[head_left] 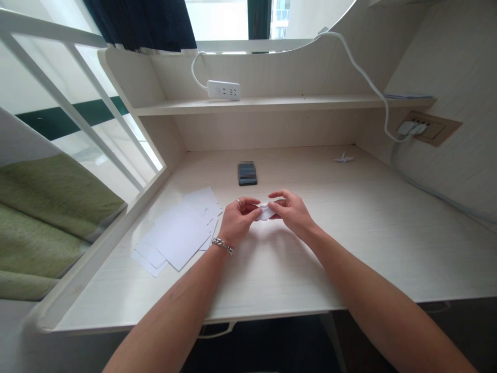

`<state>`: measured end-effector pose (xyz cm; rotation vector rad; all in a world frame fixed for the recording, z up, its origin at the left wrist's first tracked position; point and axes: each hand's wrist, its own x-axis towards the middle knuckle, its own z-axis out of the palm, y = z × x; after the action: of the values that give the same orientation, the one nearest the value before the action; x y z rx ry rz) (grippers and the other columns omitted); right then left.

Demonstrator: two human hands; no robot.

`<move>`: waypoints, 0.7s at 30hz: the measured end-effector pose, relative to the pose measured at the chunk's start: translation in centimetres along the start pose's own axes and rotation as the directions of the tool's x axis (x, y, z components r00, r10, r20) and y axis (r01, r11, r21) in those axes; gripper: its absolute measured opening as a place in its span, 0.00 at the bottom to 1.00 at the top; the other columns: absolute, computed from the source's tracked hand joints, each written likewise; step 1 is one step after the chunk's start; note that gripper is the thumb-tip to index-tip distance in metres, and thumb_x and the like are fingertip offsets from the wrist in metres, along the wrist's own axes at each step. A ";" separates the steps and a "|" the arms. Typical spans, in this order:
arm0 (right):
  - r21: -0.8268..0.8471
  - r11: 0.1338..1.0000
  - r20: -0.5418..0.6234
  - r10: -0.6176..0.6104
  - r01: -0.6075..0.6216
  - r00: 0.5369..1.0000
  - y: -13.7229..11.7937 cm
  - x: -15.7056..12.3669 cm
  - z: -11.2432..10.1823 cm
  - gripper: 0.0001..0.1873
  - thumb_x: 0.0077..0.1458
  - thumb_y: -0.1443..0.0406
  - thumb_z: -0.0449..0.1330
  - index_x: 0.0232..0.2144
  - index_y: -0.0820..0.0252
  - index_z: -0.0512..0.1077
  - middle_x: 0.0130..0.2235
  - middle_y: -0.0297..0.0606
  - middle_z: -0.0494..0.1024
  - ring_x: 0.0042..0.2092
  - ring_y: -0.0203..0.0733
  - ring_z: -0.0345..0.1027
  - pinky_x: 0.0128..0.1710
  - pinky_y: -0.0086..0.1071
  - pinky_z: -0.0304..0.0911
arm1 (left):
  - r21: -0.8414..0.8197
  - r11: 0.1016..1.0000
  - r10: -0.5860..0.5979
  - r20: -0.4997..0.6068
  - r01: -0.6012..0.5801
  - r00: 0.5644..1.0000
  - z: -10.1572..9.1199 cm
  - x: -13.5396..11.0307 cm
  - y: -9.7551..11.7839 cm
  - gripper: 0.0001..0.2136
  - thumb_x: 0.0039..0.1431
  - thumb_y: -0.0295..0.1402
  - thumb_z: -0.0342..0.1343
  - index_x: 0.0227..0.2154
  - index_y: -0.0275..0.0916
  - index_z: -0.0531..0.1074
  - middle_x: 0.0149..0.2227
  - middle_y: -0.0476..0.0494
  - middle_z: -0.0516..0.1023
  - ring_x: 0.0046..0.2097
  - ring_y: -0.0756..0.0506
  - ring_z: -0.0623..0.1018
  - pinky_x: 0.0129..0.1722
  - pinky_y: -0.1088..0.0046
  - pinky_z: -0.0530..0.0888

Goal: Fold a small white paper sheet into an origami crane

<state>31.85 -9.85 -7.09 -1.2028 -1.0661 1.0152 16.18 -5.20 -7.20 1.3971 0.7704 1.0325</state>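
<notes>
Between my two hands is a small piece of folded white paper [265, 213], held just above the desk. My left hand [241, 216], with a ring and a chain bracelet, pinches its left side between thumb and fingers. From the other side my right hand [289, 210] grips the right edge the same way. The fingers cover part of the paper, so its full shape is hidden. A folded paper crane [344, 158] rests at the back right of the desk.
Loose white sheets [182, 223] lie overlapping on the left of the desk [388, 223]. A dark phone-like object [247, 173] lies beyond my hands. A power strip [223, 90] sits on the shelf [279, 103]. A white cable [361, 70] runs to the wall socket [430, 128].
</notes>
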 end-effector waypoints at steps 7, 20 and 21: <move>-0.060 0.996 0.019 -0.068 0.070 0.997 0.3 0.2 -0.3 0.14 0.46 0.62 0.66 0.35 0.60 0.71 0.30 0.38 0.79 0.33 0.41 0.74 0.33 0.35 0.70 | 0.034 0.999 -0.034 -0.013 0.034 0.999 0.0 0.0 0.0 0.15 0.44 0.35 0.67 0.34 0.33 0.75 0.28 0.42 0.80 0.31 0.47 0.78 0.32 0.71 0.75; -0.006 1.000 0.026 -0.002 0.002 1.000 -0.4 -0.2 0.1 0.16 0.44 0.63 0.66 0.36 0.59 0.67 0.26 0.34 0.76 0.30 0.40 0.72 0.31 0.35 0.68 | 0.310 0.948 0.047 0.078 -0.069 0.996 -0.3 0.1 0.0 0.11 0.53 0.40 0.59 0.26 0.35 0.74 0.25 0.44 0.77 0.28 0.48 0.76 0.28 0.73 0.71; -0.013 1.000 0.055 -0.001 0.002 0.998 -0.4 -0.1 0.1 0.17 0.44 0.63 0.66 0.37 0.60 0.68 0.28 0.35 0.77 0.31 0.40 0.72 0.32 0.35 0.68 | 0.328 0.942 0.050 0.078 -0.073 0.996 -0.3 0.0 0.0 0.11 0.53 0.40 0.59 0.26 0.36 0.75 0.25 0.43 0.78 0.28 0.48 0.76 0.28 0.73 0.71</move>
<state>31.79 -10.01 -6.72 -1.1900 -1.1176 1.0466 15.93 -5.04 -7.22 1.7449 0.8829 0.9249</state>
